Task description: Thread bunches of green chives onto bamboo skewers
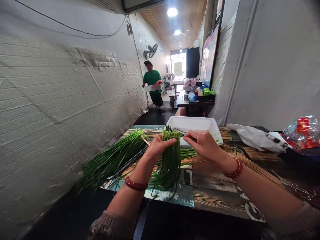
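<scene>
Grips green stalks (171,161) in curled left hand (158,146); at their 3 o'clock, pinches with right hand (202,142), can't tell what.

There's room inside the right forearm (257,185) over the counter (215,198), but a tub (197,123) blocks ahead, greens (113,153) left, sticks (252,164) right.

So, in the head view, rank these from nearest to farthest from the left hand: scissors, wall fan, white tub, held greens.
1. Held greens, in the left hand.
2. White tub, just beyond.
3. Scissors, off to the right.
4. Wall fan, high up, far back.
</scene>
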Tool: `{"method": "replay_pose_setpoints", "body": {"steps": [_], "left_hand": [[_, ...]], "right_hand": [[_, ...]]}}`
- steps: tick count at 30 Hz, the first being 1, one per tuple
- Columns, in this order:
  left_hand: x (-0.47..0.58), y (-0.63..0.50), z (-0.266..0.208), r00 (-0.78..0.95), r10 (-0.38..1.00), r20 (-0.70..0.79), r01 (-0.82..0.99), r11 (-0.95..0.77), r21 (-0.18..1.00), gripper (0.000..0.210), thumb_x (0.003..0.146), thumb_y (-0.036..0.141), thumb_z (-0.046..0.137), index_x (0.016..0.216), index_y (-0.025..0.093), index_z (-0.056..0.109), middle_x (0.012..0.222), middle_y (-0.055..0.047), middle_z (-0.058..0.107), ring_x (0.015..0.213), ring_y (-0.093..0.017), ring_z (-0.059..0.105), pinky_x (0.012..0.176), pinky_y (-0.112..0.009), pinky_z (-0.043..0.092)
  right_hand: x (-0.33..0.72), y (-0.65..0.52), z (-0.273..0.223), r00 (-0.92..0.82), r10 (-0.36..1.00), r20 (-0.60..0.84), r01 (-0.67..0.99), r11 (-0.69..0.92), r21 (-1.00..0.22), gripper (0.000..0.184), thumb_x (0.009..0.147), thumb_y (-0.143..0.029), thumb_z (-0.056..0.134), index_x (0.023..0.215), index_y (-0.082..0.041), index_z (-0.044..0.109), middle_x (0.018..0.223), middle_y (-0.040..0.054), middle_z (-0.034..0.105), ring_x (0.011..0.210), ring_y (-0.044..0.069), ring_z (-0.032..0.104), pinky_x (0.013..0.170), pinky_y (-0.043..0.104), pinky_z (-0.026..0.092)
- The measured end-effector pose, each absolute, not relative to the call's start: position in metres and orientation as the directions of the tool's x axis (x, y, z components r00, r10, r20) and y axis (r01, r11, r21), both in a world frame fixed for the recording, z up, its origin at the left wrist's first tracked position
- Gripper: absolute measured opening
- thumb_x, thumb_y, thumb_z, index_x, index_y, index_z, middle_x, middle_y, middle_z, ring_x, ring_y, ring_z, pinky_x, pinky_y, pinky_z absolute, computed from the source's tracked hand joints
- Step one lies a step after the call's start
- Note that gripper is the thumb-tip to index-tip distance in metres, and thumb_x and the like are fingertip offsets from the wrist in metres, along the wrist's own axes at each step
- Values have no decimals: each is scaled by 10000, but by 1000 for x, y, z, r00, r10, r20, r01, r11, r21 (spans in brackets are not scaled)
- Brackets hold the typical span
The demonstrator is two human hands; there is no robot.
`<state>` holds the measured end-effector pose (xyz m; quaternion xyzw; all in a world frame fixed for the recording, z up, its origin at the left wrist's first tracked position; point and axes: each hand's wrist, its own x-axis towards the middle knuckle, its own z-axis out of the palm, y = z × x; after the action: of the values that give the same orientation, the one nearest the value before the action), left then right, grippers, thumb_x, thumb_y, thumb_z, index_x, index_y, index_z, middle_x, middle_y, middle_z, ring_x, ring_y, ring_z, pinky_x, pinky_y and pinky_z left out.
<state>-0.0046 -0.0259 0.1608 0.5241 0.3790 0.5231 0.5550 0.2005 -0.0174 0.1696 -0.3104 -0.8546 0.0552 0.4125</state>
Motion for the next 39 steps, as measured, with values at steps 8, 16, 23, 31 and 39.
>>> {"method": "replay_pose_setpoints", "body": {"steps": [8,16,23,31,39], "left_hand": [[12,-26,152,167,977,129,-228,-89,970,363,556,285,875,837,106,730,758,-52,719,632,-136,621,652,-258,489],[5,-24,153,242,962,130,-121,-103,987,334,642,359,827,838,102,742,780,-59,726,654,-141,616,653,-248,475],[3,-17,144,187,967,171,7,-175,984,363,738,463,733,662,112,681,605,0,627,536,-83,492,532,-204,366],[14,-13,139,223,968,115,45,-128,991,385,716,489,737,705,105,696,622,-12,633,540,-91,494,544,-216,369],[5,-12,141,185,953,242,63,-257,964,324,756,466,705,782,144,728,728,0,652,685,-118,513,677,-227,396]], "right_hand": [[200,-21,158,-422,605,675,492,778,-390,176,921,-213,498,770,-206,588,714,27,668,667,171,611,637,280,408],[214,-20,157,-409,648,643,453,755,-474,160,912,-210,514,779,-202,601,714,17,677,656,161,619,636,272,421],[224,-18,150,-377,676,633,468,729,-499,186,914,-219,494,758,-210,594,730,25,690,676,173,630,645,281,430],[227,-16,146,-375,688,621,467,719,-515,175,913,-227,497,772,-206,598,751,39,689,705,187,637,658,288,440],[240,-13,147,-366,716,595,467,694,-548,178,901,-221,513,756,-200,615,715,7,684,634,151,607,619,260,424]]}}
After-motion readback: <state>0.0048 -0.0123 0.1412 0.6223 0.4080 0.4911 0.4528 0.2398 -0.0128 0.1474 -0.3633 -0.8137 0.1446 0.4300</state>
